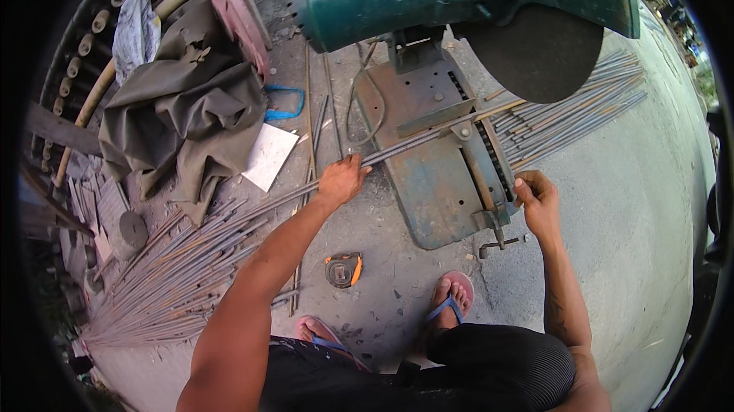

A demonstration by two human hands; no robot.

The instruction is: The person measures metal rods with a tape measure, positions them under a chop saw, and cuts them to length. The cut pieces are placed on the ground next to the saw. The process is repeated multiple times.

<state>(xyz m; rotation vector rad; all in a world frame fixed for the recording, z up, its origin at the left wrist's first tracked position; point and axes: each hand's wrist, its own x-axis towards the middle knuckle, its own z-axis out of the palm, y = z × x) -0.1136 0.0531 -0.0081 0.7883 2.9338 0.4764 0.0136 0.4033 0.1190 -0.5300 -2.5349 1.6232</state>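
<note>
My left hand [344, 180] is closed around a few long steel rods [397, 149], which run across the base [436, 205] of a green cut-off saw [375, 0] and through its clamp [462, 131]. Raised above the rods is the saw's dark cutting disc [535, 56], partly under a green guard. My right hand [540, 201] is beside the right edge of the base, its fingers curled together; whether anything is between them is hidden. Below it, near the front corner of the base, is the clamp's crank handle [499, 244].
A tape measure [343, 270] lies on the concrete before my sandalled feet. Many loose rods [191, 267] spread at the left, and a stack of cut rods [577, 110] lies behind the saw at right. A dark cloth [183, 98], a pink disc [233, 10] and a white tile [270, 156] are at the upper left.
</note>
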